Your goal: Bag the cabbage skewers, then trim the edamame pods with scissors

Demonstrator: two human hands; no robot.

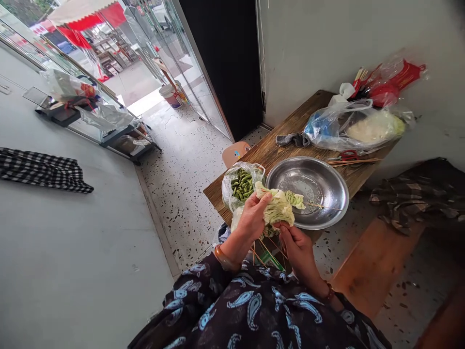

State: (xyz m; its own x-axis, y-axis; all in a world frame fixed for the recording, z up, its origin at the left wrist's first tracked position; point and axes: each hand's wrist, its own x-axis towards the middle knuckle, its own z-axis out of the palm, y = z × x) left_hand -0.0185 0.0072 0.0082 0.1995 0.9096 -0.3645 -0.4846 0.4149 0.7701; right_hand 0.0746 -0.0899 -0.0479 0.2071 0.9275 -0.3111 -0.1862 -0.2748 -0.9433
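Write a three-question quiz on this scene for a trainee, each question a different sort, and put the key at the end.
1. True or false: the metal basin stands on the floor.
2. Multiple choice: what does the left hand grip?
A) a spoon
B) cauliflower
C) a bottle
3. Fill in the colour: the scissors beyond the basin have ____ handles.

Key:
1. False; it stands on the wooden table.
2. B
3. red

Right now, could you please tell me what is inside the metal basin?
In the metal basin, a thin stick appears to carry pale florets. The held cauliflower hides the near-left part; anything beneath cannot be seen.
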